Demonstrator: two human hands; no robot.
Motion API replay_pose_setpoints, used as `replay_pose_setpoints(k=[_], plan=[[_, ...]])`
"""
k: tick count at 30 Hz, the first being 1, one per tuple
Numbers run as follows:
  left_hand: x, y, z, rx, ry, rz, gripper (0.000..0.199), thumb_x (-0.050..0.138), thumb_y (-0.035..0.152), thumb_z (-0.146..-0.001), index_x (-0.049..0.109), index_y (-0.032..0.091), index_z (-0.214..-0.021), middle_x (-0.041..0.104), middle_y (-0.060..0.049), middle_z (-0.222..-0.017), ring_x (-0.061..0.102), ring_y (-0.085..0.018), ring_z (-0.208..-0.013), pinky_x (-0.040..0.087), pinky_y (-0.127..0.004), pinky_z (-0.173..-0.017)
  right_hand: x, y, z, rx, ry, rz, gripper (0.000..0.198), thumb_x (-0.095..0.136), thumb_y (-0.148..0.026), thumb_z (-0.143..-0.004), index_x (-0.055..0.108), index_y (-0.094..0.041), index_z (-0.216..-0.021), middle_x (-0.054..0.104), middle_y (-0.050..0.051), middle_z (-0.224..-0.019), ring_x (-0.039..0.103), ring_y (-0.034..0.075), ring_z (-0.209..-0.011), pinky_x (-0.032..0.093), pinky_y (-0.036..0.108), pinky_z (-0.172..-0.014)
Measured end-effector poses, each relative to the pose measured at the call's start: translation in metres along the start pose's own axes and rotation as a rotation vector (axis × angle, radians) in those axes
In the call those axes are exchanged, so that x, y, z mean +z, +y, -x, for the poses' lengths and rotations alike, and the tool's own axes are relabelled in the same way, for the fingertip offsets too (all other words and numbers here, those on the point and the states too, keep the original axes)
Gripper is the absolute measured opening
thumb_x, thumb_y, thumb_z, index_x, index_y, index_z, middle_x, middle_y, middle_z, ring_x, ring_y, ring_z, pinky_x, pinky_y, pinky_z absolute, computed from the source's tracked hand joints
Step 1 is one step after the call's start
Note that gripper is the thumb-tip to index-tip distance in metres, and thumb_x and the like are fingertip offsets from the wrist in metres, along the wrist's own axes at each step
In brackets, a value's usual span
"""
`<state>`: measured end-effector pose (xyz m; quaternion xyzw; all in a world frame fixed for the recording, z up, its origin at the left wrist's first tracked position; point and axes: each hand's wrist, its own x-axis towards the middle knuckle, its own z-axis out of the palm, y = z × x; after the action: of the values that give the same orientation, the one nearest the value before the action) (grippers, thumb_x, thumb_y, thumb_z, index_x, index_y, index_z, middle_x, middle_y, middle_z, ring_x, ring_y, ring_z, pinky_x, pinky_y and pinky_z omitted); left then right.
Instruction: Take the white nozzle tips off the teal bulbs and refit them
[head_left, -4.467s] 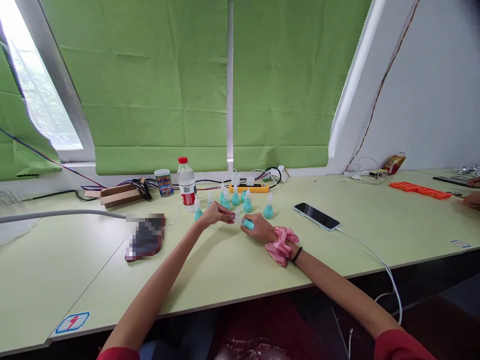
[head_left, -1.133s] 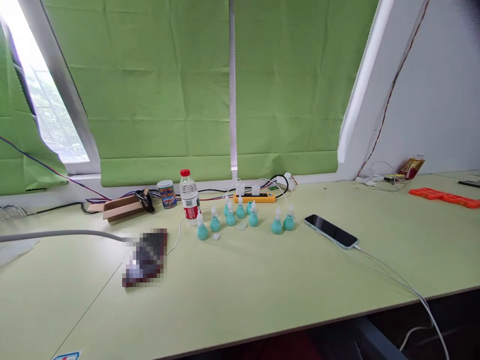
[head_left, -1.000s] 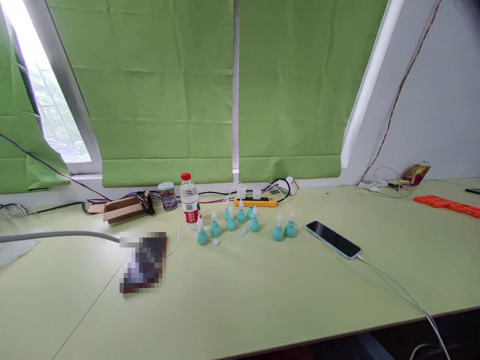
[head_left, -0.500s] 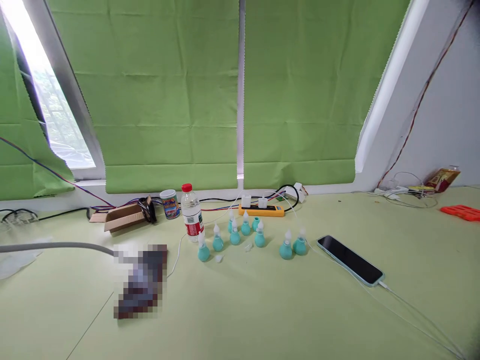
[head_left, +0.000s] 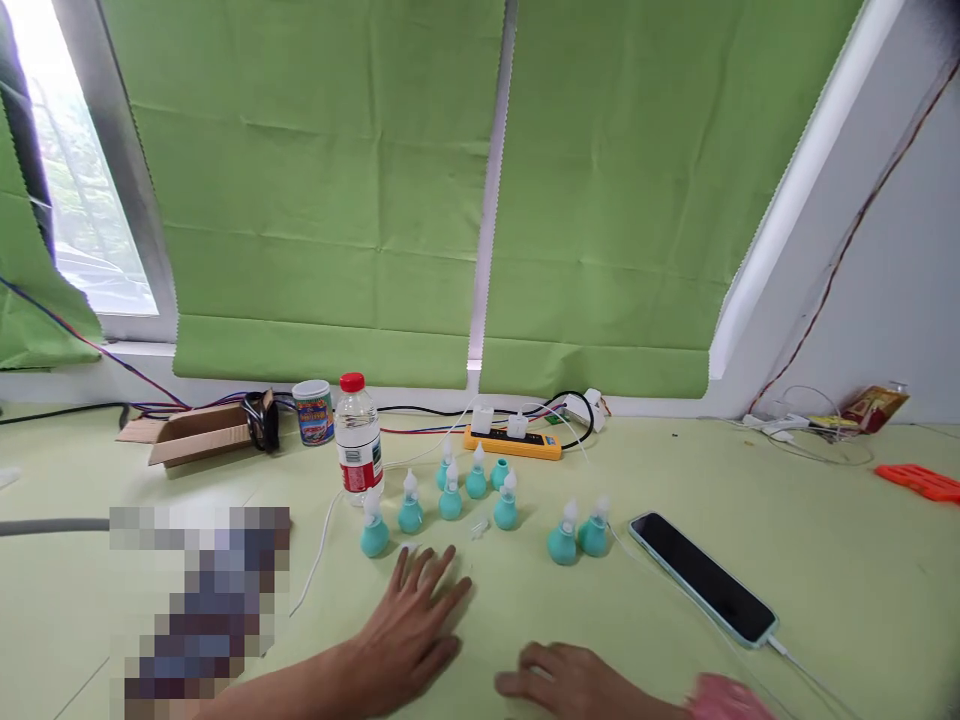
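Note:
My left hand [head_left: 412, 640] is spread open, palm down over the table. Its fingertips reach toward a small clear piece [head_left: 409, 547] in front of the leftmost teal squeeze bulb [head_left: 374, 537]. My right hand [head_left: 574, 685] hovers lower right with loosely bent fingers, slightly blurred, and nothing shows in it. Several teal bulbs with translucent white nozzles stand upright beyond the hands; a pair, including this bulb [head_left: 562, 545], sits apart on the right. One teal bulb [head_left: 500, 473] at the back has no nozzle. More clear pieces [head_left: 478, 527] lie among them.
Behind the bulbs are a red-capped bottle [head_left: 360, 445], a can [head_left: 313, 412], an open cardboard box [head_left: 202, 435] and a yellow power strip [head_left: 514, 442]. A phone [head_left: 703, 575] on a cable lies right, an orange plastic item [head_left: 919, 482] farther. A pixelated patch covers something at left.
Both my hands have come into view from the bottom edge, the left one farther in. The camera view has shifted slightly. The bulbs keep their arrangement.

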<state>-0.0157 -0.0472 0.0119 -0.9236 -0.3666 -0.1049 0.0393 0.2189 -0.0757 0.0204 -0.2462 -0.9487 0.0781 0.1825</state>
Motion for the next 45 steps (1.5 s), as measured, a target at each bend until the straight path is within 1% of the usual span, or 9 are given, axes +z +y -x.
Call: replay_pose_setpoints(k=[2,5,12,17,22,28,31,36,45], plan=[[0.016,-0.009,-0.007,-0.035,0.058,-0.028,0.051,0.039,0.030,-0.083,0.022,0.024,-0.131,0.019,-0.012,-0.138,0.023,-0.037,-0.121,0.021,-0.064,-0.089,0.001,0.009,-0.014,-0.018,-0.062,0.052,0.032,0.052,-0.028,-0.078,0.049,-0.027,-0.110,0.049,0.005,-0.119,0.047,0.023,-0.105,0.043,0.036,-0.085],[0.024,-0.015,-0.008,-0.021,0.097,-0.018,0.052,0.039,0.027,-0.083,0.021,0.023,-0.131,0.022,-0.011,-0.138,0.024,-0.033,-0.122,0.020,-0.062,-0.092,0.009,0.023,-0.038,0.169,-0.019,0.069,0.052,0.051,-0.030,-0.076,0.036,-0.018,-0.124,0.023,0.012,-0.137,0.024,0.029,-0.122,0.031,0.045,-0.096],[0.004,-0.012,-0.009,0.067,0.053,0.112,0.035,0.037,0.012,-0.079,0.046,0.023,-0.112,0.048,-0.005,-0.119,0.034,-0.023,-0.118,0.016,-0.053,-0.100,0.029,0.039,-0.068,0.256,0.008,0.040,0.057,0.051,-0.032,-0.075,0.032,-0.017,-0.127,0.005,0.010,-0.141,0.003,0.032,-0.127,0.019,0.049,-0.100],[0.016,-0.016,-0.005,-0.047,0.195,0.062,0.036,0.039,0.011,-0.077,0.047,0.020,-0.111,0.040,-0.009,-0.128,0.031,-0.027,-0.120,0.029,-0.050,-0.096,0.034,0.048,-0.077,0.308,0.045,0.064,0.051,0.048,-0.038,-0.077,0.039,-0.017,-0.122,0.024,0.011,-0.136,0.005,0.034,-0.125,0.018,0.054,-0.098],[0.023,-0.019,-0.004,-0.008,0.225,0.067,0.039,0.040,0.011,-0.078,0.044,0.018,-0.116,0.043,-0.011,-0.126,0.036,-0.025,-0.118,0.038,-0.042,-0.093,0.038,0.051,-0.077,0.216,0.142,0.086,0.027,0.044,-0.024,-0.080,0.052,-0.015,-0.104,0.047,0.010,-0.113,0.025,0.026,-0.118,0.026,0.044,-0.098],[0.020,-0.016,-0.008,-0.092,0.331,0.123,0.035,0.037,0.011,-0.080,0.046,0.018,-0.114,0.043,-0.012,-0.125,0.037,-0.024,-0.116,0.041,-0.037,-0.091,0.033,0.049,-0.075,0.176,0.215,0.023,0.028,0.049,-0.016,-0.073,0.050,-0.017,-0.101,0.042,0.010,-0.112,0.034,0.025,-0.106,0.035,0.042,-0.087],[0.015,-0.014,-0.013,-0.144,0.278,0.134,0.035,0.038,0.017,-0.082,0.044,0.018,-0.116,0.048,-0.012,-0.118,0.042,-0.024,-0.111,0.043,-0.038,-0.087,0.034,0.050,-0.075,0.195,0.213,0.024,0.033,0.051,-0.018,-0.072,0.048,-0.016,-0.105,0.039,0.011,-0.117,0.031,0.027,-0.108,0.034,0.045,-0.088],[0.009,-0.012,-0.018,-0.099,0.196,0.215,0.021,0.036,0.018,-0.085,0.056,0.017,-0.093,0.058,-0.010,-0.097,0.049,-0.020,-0.099,0.044,-0.033,-0.082,0.040,0.057,-0.076,0.171,0.212,-0.010,0.031,0.041,-0.007,-0.075,0.048,-0.017,-0.104,0.043,0.010,-0.112,0.037,0.023,-0.104,0.036,0.040,-0.088],[0.019,-0.019,-0.013,-0.111,0.278,0.137,0.038,0.041,0.019,-0.082,0.039,0.017,-0.119,0.042,-0.013,-0.121,0.040,-0.025,-0.110,0.042,-0.041,-0.086,0.047,0.061,-0.086,0.260,0.431,-0.217,0.039,0.043,-0.006,-0.060,0.043,-0.018,-0.097,0.046,0.005,-0.096,0.047,0.016,-0.076,0.043,0.029,-0.069]])
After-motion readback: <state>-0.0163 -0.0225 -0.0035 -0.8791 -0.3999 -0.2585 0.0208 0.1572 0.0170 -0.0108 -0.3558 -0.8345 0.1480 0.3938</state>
